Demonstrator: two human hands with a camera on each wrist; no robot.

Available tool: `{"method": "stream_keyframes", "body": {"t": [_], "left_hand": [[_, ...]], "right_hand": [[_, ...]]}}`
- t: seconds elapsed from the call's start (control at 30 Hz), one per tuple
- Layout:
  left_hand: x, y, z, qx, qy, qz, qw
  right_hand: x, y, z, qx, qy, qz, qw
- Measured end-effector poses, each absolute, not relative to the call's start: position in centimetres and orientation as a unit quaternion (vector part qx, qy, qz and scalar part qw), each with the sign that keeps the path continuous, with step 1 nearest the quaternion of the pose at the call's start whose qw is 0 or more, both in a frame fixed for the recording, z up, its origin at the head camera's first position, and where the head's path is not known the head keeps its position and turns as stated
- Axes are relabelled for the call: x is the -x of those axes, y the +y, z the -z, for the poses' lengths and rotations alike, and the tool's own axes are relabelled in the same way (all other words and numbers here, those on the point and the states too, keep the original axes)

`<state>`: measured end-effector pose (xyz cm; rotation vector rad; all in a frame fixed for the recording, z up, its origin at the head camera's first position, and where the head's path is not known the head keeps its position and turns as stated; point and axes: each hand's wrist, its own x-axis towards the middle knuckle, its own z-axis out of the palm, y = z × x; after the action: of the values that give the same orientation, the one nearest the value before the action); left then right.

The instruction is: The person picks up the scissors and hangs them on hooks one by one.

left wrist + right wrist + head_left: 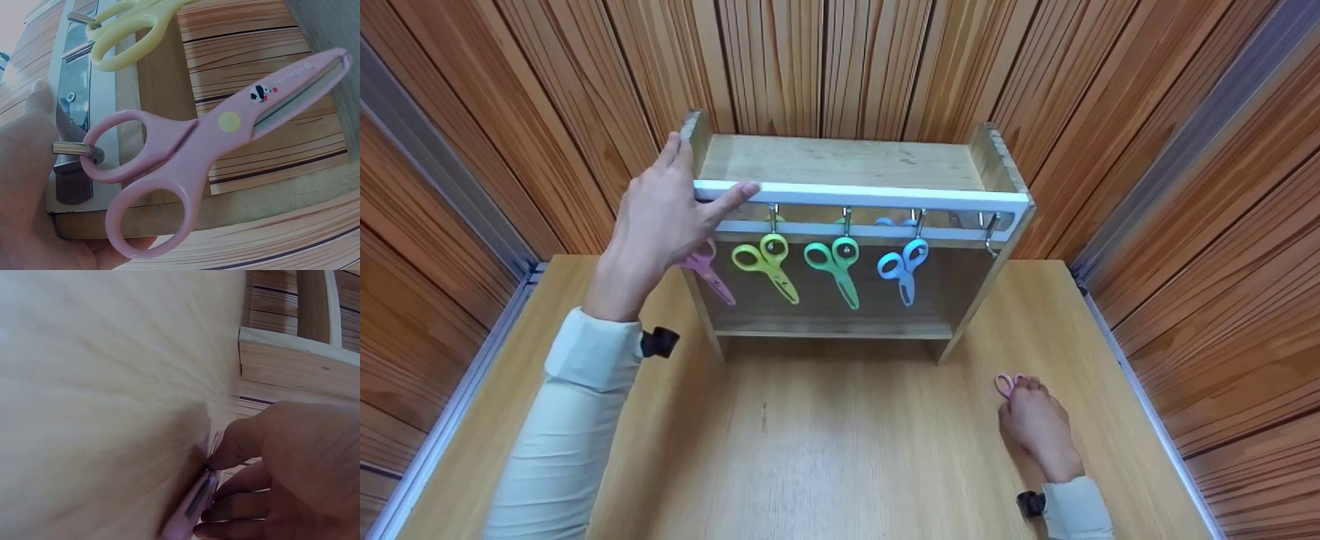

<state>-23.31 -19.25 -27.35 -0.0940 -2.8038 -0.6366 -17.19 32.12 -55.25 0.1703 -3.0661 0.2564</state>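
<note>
My left hand (pixel 660 206) grips the left end of a wooden hook rack (pixel 840 161), thumb over its white rail (pixel 870 196) and fingers along the side panel. Below that palm a pair of pink scissors (pixel 225 121) hangs from a hook by one finger loop, partly hidden in the head view. Yellow-green scissors (pixel 769 262), green scissors (pixel 836 262) and blue scissors (pixel 905 268) hang to its right. Low at the right, my right hand (pixel 1039 420) pinches another pair of pink scissors (pixel 191 506) close over the table, its loops showing beyond the fingers.
The rightmost metal hook (pixel 991 234) on the rail carries no scissors. The rack stands at the back of a light wood table (pixel 825 435). Wood-plank walls (pixel 870 67) close in the back and both sides, with metal strips (pixel 1155 420) along the table's side edges.
</note>
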Motion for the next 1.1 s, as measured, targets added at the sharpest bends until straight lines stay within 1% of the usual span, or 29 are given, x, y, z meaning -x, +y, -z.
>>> {"method": "stream_keyframes", "body": {"t": [0.07, 0.17, 0.5, 0.7, 0.9, 1.0, 1.1], "left_hand": [[23.3, -19.3, 27.4, 0.032, -0.966, 0.220, 0.132], [23.3, -19.2, 27.3, 0.031, -0.966, 0.222, 0.132], [23.3, -19.3, 27.5, 0.031, -0.966, 0.222, 0.132], [23.4, -19.1, 27.6, 0.037, -0.967, 0.212, 0.138], [23.5, -19.1, 27.4, 0.035, -0.968, 0.211, 0.134], [23.4, -19.1, 27.4, 0.031, -0.967, 0.214, 0.132], [23.3, -19.2, 27.4, 0.026, -0.968, 0.216, 0.128]], "right_hand": [[17.3, 32.0, 55.3, -0.060, -0.995, -0.068, 0.048], [17.3, 31.9, 55.4, -0.064, -0.995, -0.055, 0.057], [17.4, 32.9, 55.2, -0.034, -0.993, -0.112, 0.034], [17.2, 33.5, 55.0, -0.016, -0.991, -0.130, 0.036], [17.0, 33.4, 54.5, -0.026, -0.982, -0.178, 0.050], [17.1, 33.2, 53.9, -0.030, -0.975, -0.219, 0.037], [17.2, 33.0, 53.3, -0.026, -0.966, -0.257, 0.008]]}}
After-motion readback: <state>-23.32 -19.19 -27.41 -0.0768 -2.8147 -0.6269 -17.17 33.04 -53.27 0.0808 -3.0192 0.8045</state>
